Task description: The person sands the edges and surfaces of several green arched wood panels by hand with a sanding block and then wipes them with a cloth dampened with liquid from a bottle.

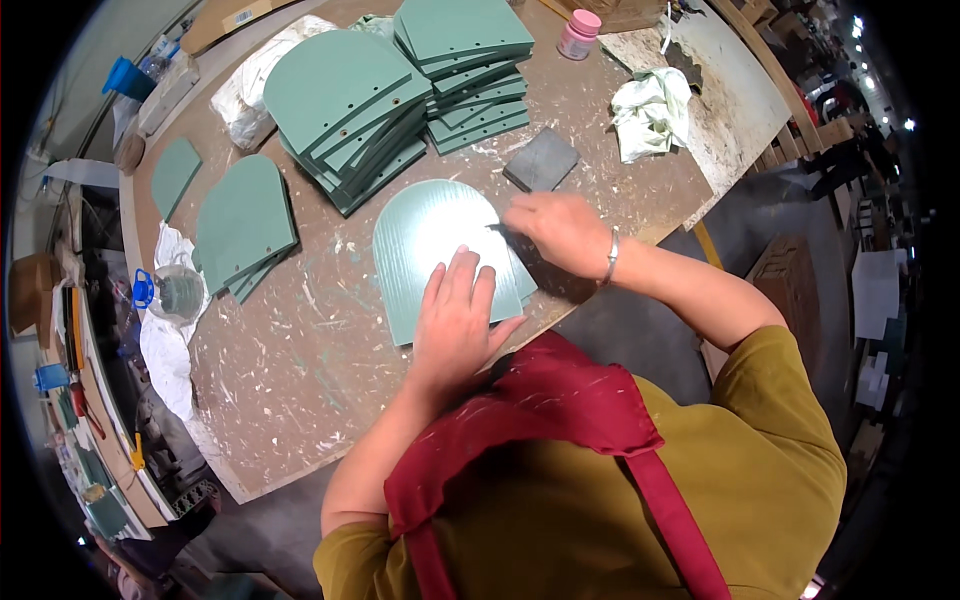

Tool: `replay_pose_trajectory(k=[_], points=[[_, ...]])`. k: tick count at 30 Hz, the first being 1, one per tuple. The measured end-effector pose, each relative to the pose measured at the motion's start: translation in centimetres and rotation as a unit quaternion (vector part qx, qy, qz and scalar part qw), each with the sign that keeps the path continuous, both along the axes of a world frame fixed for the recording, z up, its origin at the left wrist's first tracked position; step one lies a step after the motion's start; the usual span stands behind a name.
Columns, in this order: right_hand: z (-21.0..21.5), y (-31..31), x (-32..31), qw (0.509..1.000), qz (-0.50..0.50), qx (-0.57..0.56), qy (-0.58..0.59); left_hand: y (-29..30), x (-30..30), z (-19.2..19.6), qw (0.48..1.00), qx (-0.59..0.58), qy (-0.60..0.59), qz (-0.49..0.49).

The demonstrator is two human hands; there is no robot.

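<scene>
Panel (430, 250) pinned flat under hands (455, 320).

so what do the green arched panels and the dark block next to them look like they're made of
The green arched panels look like painted board, maybe wood or fibreboard: flat, stiff, matte, with drilled holes. The panel under the left hand shows faint ridged lines. The dark block looks like a grey matte sanding block, though that's uncertain.
</scene>
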State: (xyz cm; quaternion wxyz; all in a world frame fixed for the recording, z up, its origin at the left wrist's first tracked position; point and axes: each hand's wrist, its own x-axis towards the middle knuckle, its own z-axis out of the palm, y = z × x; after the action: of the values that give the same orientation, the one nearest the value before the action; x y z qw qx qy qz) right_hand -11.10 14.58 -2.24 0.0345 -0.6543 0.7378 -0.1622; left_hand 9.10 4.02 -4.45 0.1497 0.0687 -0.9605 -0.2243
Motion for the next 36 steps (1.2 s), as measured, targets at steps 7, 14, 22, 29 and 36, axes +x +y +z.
replay_pose_trajectory(k=[7,14,22,29,36], points=[[0.3,-0.9,0.5,0.998,-0.009,-0.033,0.05,0.1,-0.1,-0.2,1.0,-0.005,0.003,0.005],[0.2,-0.8,-0.3,0.999,-0.036,-0.038,0.002,0.2,-0.4,-0.5,1.0,-0.012,0.021,0.002],[0.2,2.5,1.9,1.0,0.008,0.013,0.003,0.1,-0.3,-1.0,0.998,0.026,0.057,0.012],[-0.1,-0.4,0.4,0.998,-0.025,-0.05,0.006,0.3,-0.5,-1.0,0.996,0.033,0.077,0.023],[0.4,3.3,2.6,0.999,-0.006,0.041,-0.023,0.3,-0.3,-1.0,0.996,0.035,0.083,0.001]])
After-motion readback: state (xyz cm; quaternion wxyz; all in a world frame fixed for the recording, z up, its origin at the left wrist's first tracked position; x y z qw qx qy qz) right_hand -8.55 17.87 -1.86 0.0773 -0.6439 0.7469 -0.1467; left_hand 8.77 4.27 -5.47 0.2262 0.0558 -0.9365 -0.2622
